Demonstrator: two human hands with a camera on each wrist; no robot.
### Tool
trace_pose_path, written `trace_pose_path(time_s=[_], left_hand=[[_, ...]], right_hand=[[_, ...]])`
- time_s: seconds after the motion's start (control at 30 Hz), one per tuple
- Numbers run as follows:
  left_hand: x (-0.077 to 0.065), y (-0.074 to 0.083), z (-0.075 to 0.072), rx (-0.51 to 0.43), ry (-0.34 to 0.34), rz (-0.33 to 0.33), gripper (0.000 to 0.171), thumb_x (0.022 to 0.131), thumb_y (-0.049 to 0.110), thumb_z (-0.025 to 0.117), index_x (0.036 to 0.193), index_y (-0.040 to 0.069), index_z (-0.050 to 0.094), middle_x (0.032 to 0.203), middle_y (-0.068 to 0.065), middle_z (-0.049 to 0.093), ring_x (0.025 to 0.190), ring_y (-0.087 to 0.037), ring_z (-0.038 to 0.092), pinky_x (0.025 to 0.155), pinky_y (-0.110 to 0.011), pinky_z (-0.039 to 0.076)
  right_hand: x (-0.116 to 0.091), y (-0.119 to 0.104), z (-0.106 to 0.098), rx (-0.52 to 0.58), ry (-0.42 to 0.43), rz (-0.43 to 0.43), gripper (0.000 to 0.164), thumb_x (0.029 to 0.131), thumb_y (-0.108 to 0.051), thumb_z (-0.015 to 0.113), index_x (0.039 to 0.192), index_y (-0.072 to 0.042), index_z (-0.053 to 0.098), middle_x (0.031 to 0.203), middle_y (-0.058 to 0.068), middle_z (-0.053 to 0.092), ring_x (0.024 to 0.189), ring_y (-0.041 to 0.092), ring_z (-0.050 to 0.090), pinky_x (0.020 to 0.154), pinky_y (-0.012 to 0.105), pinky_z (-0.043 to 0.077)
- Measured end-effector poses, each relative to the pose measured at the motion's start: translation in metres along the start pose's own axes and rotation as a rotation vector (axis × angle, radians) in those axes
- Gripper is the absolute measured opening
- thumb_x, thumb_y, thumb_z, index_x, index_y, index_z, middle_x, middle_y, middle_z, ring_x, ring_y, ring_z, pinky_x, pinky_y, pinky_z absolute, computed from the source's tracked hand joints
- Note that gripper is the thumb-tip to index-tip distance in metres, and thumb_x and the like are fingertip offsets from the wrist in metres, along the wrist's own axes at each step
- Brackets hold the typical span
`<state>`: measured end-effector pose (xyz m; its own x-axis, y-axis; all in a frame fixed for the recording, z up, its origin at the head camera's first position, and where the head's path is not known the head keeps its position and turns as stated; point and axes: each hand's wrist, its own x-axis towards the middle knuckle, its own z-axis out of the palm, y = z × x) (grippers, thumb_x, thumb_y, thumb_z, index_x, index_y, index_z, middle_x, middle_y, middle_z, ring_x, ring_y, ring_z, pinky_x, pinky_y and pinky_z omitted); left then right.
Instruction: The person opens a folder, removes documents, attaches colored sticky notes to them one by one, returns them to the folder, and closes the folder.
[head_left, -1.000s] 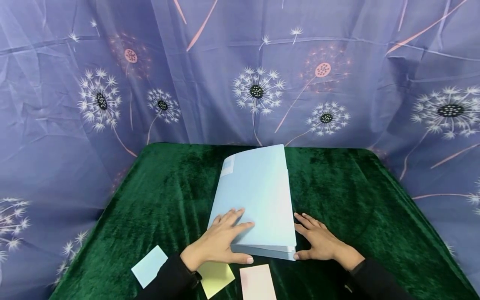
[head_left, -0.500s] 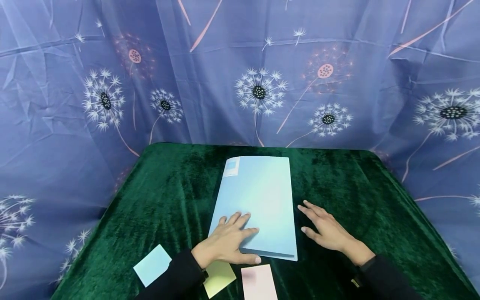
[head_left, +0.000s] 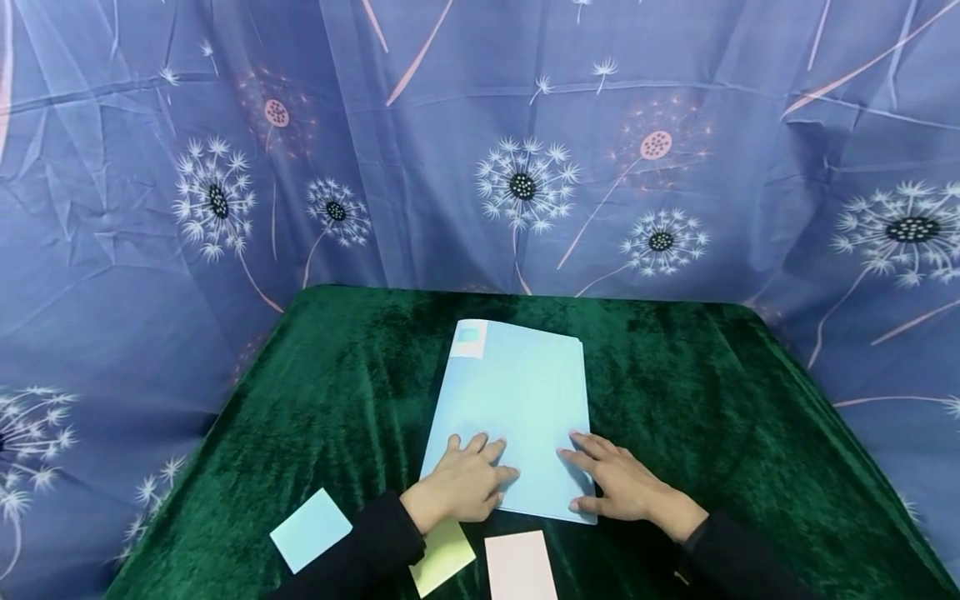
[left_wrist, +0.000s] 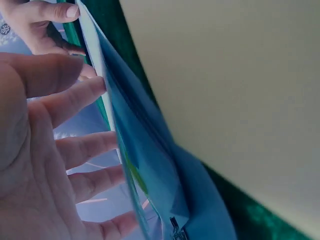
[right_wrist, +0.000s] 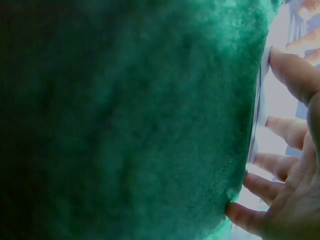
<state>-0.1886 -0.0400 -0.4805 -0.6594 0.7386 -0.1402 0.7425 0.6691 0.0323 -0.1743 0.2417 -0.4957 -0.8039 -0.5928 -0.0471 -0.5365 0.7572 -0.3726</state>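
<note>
A closed light blue folder with a white label at its top left corner lies on the green cloth. My left hand rests on the lower left of its cover, fingers spread. In the left wrist view, the fingertips of this hand meet the cover, and the gap at the folder's spine side shows a dark clip. My right hand lies over the lower right edge, fingers extended onto the cover. The right wrist view shows its fingertips along that edge.
Near the front lie a light blue paper square, a yellow one partly under my left forearm, and a pale pink sheet. Green velvet cloth covers the table. A purple dandelion-print curtain hangs behind.
The folder's cover has come down flatter. My right hand drew away from the right edge, then came back left onto the cover. My left hand stayed on the cover, shifting slightly right.
</note>
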Motion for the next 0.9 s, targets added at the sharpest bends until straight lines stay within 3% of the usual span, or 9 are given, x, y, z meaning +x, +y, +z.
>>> trace_pose_path(time_s=[0.33,0.7,0.9], left_hand=[[-0.002,0.006,-0.001,-0.002,-0.067,-0.045,0.042,0.093,0.041,0.060,0.135,0.038,0.057,0.149,-0.002,0.041,0.133,-0.027,0.037,0.093,-0.052,0.035],[-0.002,0.006,-0.005,-0.016,-0.045,-0.040,0.043,0.092,0.038,0.061,0.135,0.035,0.057,0.148,-0.003,0.041,0.133,-0.029,0.037,0.093,-0.053,0.036],[-0.003,0.004,-0.015,-0.061,0.000,-0.029,0.041,0.092,0.034,0.061,0.133,0.032,0.059,0.146,-0.005,0.043,0.129,-0.028,0.041,0.092,-0.054,0.039]], right_hand=[[-0.001,0.000,0.004,0.025,-0.015,-0.005,0.066,0.086,-0.041,0.070,0.137,-0.003,0.052,0.145,0.027,0.038,0.130,0.047,0.034,0.091,0.068,0.035],[-0.001,-0.001,0.001,-0.005,-0.014,0.012,0.065,0.085,-0.039,0.071,0.138,-0.004,0.052,0.146,0.026,0.038,0.131,0.046,0.035,0.093,0.068,0.032],[0.002,-0.002,-0.006,-0.024,0.059,-0.004,0.061,0.087,-0.043,0.068,0.133,-0.005,0.058,0.142,0.024,0.043,0.128,0.045,0.040,0.093,0.067,0.032]])
